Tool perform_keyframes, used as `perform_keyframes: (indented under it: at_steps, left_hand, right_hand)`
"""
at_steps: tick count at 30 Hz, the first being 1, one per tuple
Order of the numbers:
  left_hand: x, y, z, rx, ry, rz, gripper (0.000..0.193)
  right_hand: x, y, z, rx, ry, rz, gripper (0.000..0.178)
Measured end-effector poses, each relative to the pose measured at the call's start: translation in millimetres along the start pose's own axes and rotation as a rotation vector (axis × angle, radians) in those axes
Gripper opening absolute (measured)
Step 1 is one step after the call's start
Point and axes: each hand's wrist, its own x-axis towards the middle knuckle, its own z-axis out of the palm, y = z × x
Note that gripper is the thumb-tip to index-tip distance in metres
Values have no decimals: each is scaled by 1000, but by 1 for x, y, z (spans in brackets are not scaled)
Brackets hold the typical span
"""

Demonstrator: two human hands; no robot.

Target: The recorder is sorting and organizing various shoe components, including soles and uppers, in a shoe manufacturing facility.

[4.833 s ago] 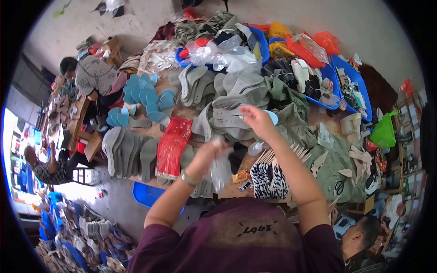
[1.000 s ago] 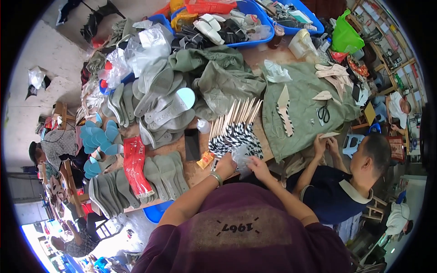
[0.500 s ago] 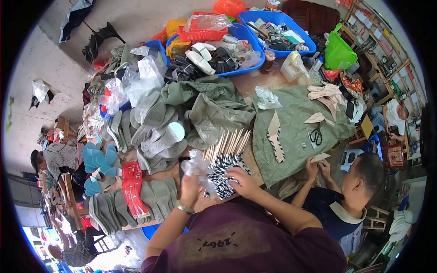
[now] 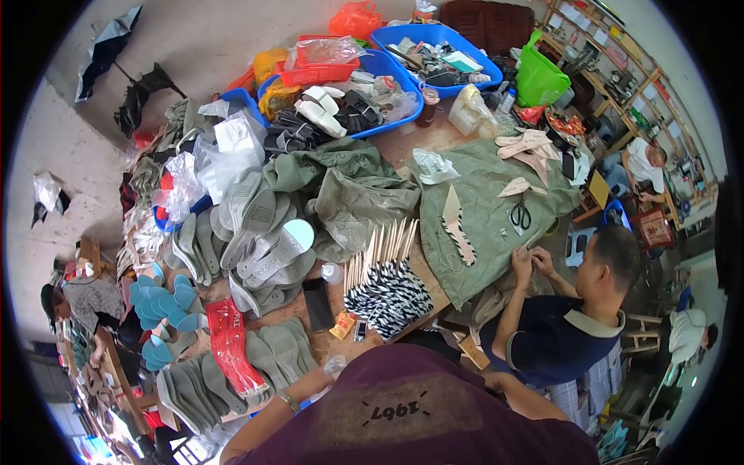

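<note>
Clear, crumpled plastic (image 4: 335, 365) is gripped in your left hand (image 4: 312, 382), at ten o'clock from your chest. Your right hand (image 4: 375, 339) shows only as fingers at twelve, past your shirt's edge; whether it grips anything, you cannot tell. Just beyond lies a black-and-white striped bundle with pale, pointed strips (image 4: 387, 298). Beside it, toward eleven, are a small orange-yellow packet (image 4: 342, 324) and a flat black rectangle (image 4: 317, 304). Grey shoe-shaped soles (image 4: 273, 350) line up at ten; creased green cloth (image 4: 484, 252) spreads at one.

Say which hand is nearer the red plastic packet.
Left. The left hand is right of the red plastic packet, level with its lower end; the right arm is farther right, its hand mostly hidden.
</note>
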Motion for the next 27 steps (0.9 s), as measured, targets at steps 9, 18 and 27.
perform_keyframes:
  at_steps: [9, 18, 27]
  left_hand:
    - [-34, -48, -20, 111, -445, -248, 29]
    - [-96, -48, -27, -167, -466, -230, 33]
    - [-103, -99, -2, -214, -222, -230, 34]
  right_hand:
    - [99, 138, 122, 418, -288, -76, 36]
    - [143, 178, 181, 635, -475, -130, 42]
    - [108, 131, 160, 169, -330, -202, 35]
